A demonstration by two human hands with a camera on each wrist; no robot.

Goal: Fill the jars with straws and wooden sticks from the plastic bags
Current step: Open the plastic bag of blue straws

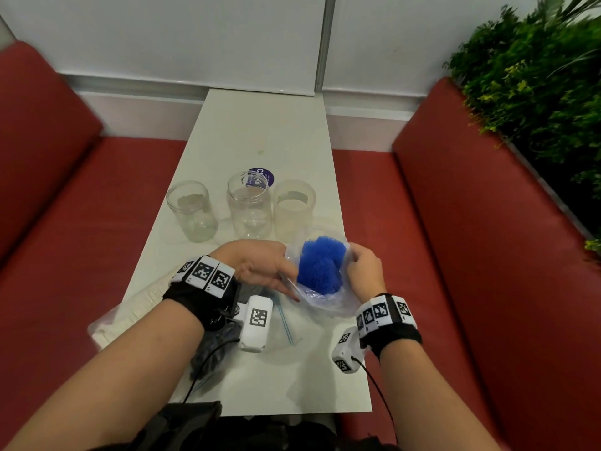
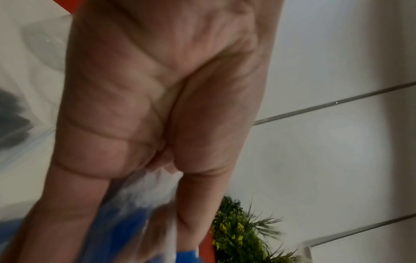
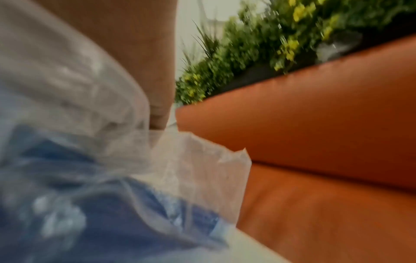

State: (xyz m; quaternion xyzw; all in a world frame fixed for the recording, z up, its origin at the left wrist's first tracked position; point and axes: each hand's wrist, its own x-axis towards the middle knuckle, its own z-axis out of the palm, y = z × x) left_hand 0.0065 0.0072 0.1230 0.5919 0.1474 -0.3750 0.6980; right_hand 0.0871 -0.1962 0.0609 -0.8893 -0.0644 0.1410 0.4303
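On the white tabletop (image 1: pixel 260 131), near edge: both hands hold one clear plastic bag (image 1: pixel 320 296) of blue straws (image 1: pixel 320 266), straw ends facing up. Left hand (image 1: pixel 260 266) grips the bag's left edge, fingers curled onto the plastic; right hand (image 1: pixel 364 271) pinches the right edge. Wrist views blurred, only confirm plastic against both palms. Three clear jars stand in a row just behind the bag: left jar (image 1: pixel 192 211), middle jar (image 1: pixel 249 205), right jar (image 1: pixel 294 209), all upright, no straws in them. One loose blue straw (image 1: pixel 285 322) lies on the tabletop below the bag. Bag of pale wooden sticks (image 1: pixel 130 314) under the left forearm; dark bag (image 1: pixel 211 353) beside it. Red bench seats (image 1: pixel 455 255) on both sides, green plants (image 1: pixel 536 86) far right.
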